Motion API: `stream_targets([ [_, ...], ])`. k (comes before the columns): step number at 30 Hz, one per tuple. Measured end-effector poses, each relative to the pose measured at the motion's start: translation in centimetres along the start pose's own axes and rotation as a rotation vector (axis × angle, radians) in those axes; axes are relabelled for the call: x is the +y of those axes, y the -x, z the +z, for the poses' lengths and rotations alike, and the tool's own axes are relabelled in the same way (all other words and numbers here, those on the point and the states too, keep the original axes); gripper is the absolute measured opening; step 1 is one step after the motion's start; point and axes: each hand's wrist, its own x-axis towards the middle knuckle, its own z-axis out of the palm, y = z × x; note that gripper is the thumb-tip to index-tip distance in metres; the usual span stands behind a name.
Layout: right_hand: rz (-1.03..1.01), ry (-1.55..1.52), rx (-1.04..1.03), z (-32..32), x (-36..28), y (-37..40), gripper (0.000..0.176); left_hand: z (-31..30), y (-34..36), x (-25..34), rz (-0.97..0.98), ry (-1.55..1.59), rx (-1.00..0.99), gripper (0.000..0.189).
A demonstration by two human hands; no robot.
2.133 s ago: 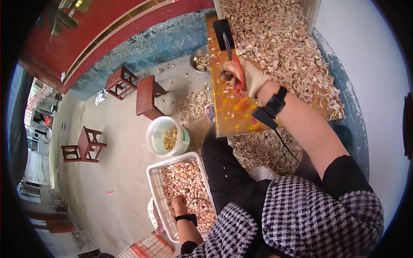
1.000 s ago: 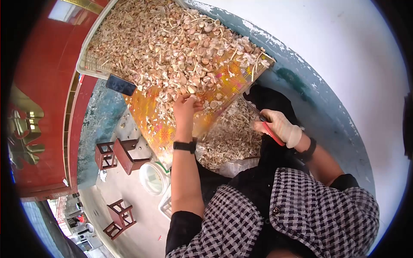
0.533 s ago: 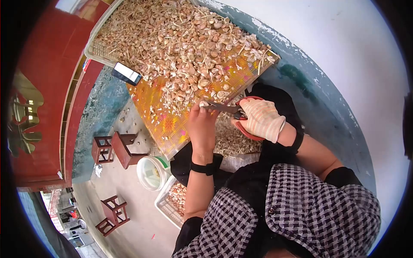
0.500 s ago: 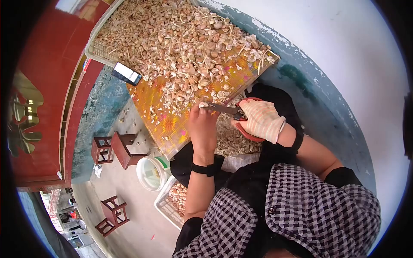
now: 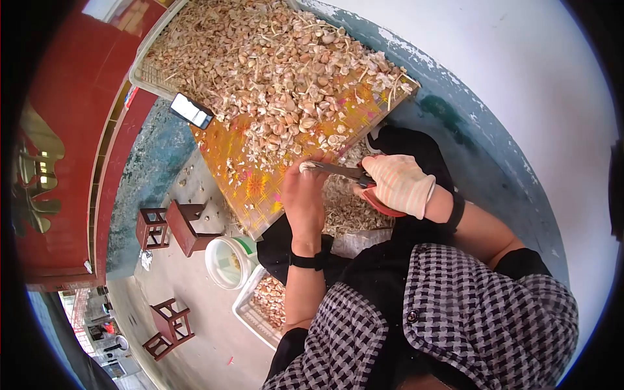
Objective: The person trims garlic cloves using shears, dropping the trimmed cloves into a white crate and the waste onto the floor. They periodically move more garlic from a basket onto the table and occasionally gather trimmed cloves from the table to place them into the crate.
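Between the fingertips of my bare left hand is a pale garlic clove. My right hand, in a striped knit glove, is wrapped round the red handles of a pair of scissors. The dark blades point left, and their tips meet the clove. Both hands are over the near edge of a table with an orange flowered cover. Beyond them lies a large heap of garlic cloves mixed with stalks and skins. More skins and scraps lie below the scissors.
A phone lies at the table's left edge beside a pale crate. On the floor are a white bucket, a basket of cloves and small wooden stools. A wall curves along the right.
The scissors and my right hand have shifted slightly down and right. My left hand has turned a little, with the clove still at its fingertips.
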Motion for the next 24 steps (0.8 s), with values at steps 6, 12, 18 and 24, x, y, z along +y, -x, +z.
stream_targets([
  [6,-0.015,0.115,-0.104,0.2,-1.2,1.0,0.035,0.5,0.7,0.5,0.019,-0.067,-0.006,0.026],
  [12,-0.056,-0.079,-0.167,1.5,0.0,0.3,0.032,-0.3,0.8,-0.3,-0.042,0.068,0.056,0.025],
  [18,0.36,-1.073,-0.132,-0.8,-1.0,-1.1,0.038,-0.4,0.3,-0.6,-0.116,0.248,0.089,0.023],
  [24,-0.153,-0.415,0.226,0.5,-1.6,-4.8,0.024,2.0,1.2,-1.1,-0.133,0.228,0.05,0.026],
])
